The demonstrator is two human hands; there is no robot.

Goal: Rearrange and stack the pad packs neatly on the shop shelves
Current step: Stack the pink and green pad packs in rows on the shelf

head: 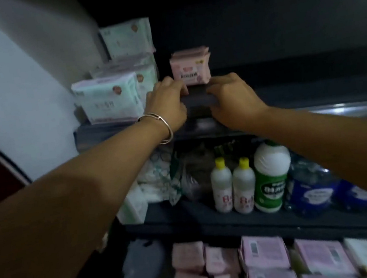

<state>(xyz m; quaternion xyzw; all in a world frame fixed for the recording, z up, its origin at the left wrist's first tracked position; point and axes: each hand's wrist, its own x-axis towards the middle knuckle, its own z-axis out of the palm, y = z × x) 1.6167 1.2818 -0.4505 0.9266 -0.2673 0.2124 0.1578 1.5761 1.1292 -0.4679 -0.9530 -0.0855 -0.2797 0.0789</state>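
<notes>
Head view: the pink pad packs, a short stack of two or three, stand upright on the top shelf just behind its front lip, facing the person. They lie directly ahead of both hands and slightly above the knuckles. Their long axis runs left to right, along the shelf edge.

The left hand, with a bangle at the wrist, has its fingers curled at the stack's lower left corner, touching it. The right hand curls over the lip just below the stack's right corner; contact there cannot be told. The left hand looks nearer.

Mint pad packs stand piled to the left, near the pale wall. The shelf to the right is dark, so any sideways shift probably has room there.

Lower shelves hold bottles and more pink packs.
</notes>
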